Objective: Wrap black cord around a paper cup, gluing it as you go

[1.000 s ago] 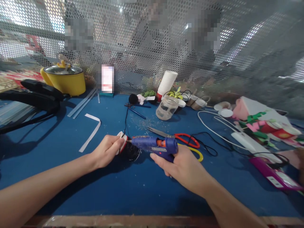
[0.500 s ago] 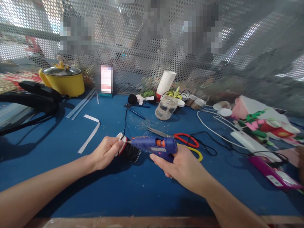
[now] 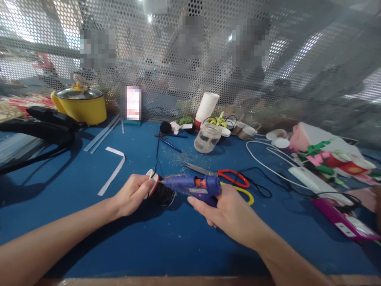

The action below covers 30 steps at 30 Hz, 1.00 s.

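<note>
My right hand [image 3: 229,210] is wrapped round the grip of a blue glue gun [image 3: 193,186] with an orange band and a small red light. Its nozzle points left and touches a small round piece with a white and red rim and a black fuzzy body [image 3: 159,190]. My left hand [image 3: 133,192] is closed on the left side of that piece and holds it on the blue table [image 3: 166,242]. A thin black cord [image 3: 157,153] runs from the piece toward the back.
Red-handled scissors [image 3: 229,175] and a yellow loop [image 3: 245,192] lie behind the gun. A clear jar [image 3: 208,138], white cup stack [image 3: 207,106], yellow pot [image 3: 80,104], bent white strip [image 3: 114,169], white cable [image 3: 268,159], purple box [image 3: 345,222] and craft scraps [image 3: 330,153] surround them. Perforated screen behind.
Both hands, the glue gun and the round piece stay almost as they were; only the view shifts slightly.
</note>
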Available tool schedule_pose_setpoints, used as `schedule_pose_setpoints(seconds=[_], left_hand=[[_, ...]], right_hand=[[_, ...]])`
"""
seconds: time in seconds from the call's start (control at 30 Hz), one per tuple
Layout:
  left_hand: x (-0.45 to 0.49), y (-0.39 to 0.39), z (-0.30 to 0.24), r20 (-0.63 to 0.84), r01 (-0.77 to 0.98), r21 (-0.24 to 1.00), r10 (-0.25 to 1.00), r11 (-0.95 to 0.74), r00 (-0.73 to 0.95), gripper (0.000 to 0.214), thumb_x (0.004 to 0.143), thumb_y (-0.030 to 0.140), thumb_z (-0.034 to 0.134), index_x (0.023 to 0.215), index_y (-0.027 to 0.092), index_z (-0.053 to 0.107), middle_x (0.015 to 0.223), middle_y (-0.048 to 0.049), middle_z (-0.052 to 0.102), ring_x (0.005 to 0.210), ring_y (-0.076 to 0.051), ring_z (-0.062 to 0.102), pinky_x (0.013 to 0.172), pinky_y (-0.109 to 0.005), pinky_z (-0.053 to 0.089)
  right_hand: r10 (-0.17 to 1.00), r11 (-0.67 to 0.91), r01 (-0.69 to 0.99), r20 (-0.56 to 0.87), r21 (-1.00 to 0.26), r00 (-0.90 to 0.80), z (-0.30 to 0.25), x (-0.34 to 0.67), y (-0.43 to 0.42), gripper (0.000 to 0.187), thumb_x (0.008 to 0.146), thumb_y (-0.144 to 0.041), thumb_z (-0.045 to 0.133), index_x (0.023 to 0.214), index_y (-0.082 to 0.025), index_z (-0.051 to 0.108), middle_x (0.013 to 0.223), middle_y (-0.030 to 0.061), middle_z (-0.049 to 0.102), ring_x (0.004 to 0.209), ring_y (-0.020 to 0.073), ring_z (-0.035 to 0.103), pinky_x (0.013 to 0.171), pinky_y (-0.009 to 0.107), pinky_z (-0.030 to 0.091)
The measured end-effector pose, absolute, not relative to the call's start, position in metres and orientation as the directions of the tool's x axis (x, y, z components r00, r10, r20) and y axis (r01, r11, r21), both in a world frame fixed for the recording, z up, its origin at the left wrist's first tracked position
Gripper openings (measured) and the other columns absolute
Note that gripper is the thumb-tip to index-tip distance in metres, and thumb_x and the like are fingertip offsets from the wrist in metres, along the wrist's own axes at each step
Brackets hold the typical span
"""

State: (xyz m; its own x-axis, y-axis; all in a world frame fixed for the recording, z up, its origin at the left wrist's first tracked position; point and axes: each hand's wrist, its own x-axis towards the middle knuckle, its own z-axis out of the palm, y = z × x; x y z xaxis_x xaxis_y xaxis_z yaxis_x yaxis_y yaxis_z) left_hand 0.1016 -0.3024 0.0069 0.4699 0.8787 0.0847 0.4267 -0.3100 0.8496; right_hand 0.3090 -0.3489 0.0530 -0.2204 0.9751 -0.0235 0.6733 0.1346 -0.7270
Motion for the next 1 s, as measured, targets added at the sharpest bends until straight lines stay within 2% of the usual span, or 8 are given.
schedule_pose_setpoints(seconds=[0.2,0.37,0.7,0.9,1.0], left_hand=[[0.1012,-0.3014,0.0058,0.079,0.432,0.848,0.879,-0.307,0.469,0.038,0.082,0.035,0.025,0.051,0.016,0.033,0.05,0.0042,0.03,0.048,-0.008,0.028,0.047,-0.022,0.025],[0.101,-0.3021,0.0066,0.083,0.437,0.844,0.881,-0.31,0.465,0.038,0.082,0.035,0.024,0.05,0.017,0.032,0.049,0.0041,0.031,0.047,-0.008,0.029,0.046,-0.022,0.026],[0.0996,-0.3021,0.0061,0.166,0.424,0.797,0.832,-0.43,0.53,0.034,0.081,0.03,0.024,0.05,0.017,0.032,0.05,0.0043,0.031,0.047,-0.008,0.029,0.048,-0.022,0.027],[0.0999,-0.302,0.0057,0.111,0.448,0.823,0.873,-0.348,0.476,0.036,0.081,0.033,0.024,0.051,0.016,0.033,0.051,0.0041,0.032,0.048,-0.008,0.03,0.048,-0.022,0.027],[0.1007,-0.3015,0.0062,0.086,0.44,0.846,0.892,-0.3,0.443,0.036,0.081,0.035,0.024,0.051,0.017,0.033,0.05,0.0043,0.031,0.048,-0.008,0.029,0.047,-0.023,0.027]], right_hand=[[0.969,0.154,0.68,-0.026,-0.717,-0.247,0.0536,0.3096,-0.3496,0.019,0.075,-0.034,0.049,0.063,-0.018,0.049,0.037,-0.0054,0.047,0.033,0.0098,0.047,0.035,0.02,0.039],[0.973,0.118,0.643,-0.043,-0.757,-0.228,0.0544,0.3093,-0.3493,0.018,0.074,-0.034,0.05,0.066,-0.017,0.052,0.039,-0.005,0.047,0.034,0.0101,0.048,0.035,0.019,0.039],[0.975,0.088,0.638,-0.065,-0.765,-0.213,0.0526,0.3101,-0.3424,0.023,0.075,-0.037,0.049,0.063,-0.016,0.052,0.039,-0.0049,0.047,0.036,0.0106,0.051,0.039,0.019,0.042],[0.965,0.042,0.607,-0.125,-0.793,-0.231,0.0562,0.3132,-0.345,0.024,0.076,-0.038,0.048,0.067,-0.016,0.053,0.041,-0.0036,0.05,0.037,0.0099,0.049,0.039,0.02,0.041],[0.964,0.035,0.537,-0.114,-0.843,-0.241,0.0607,0.3172,-0.3409,0.022,0.075,-0.036,0.049,0.071,-0.015,0.053,0.039,-0.0055,0.047,0.035,0.0083,0.045,0.04,0.02,0.041]])
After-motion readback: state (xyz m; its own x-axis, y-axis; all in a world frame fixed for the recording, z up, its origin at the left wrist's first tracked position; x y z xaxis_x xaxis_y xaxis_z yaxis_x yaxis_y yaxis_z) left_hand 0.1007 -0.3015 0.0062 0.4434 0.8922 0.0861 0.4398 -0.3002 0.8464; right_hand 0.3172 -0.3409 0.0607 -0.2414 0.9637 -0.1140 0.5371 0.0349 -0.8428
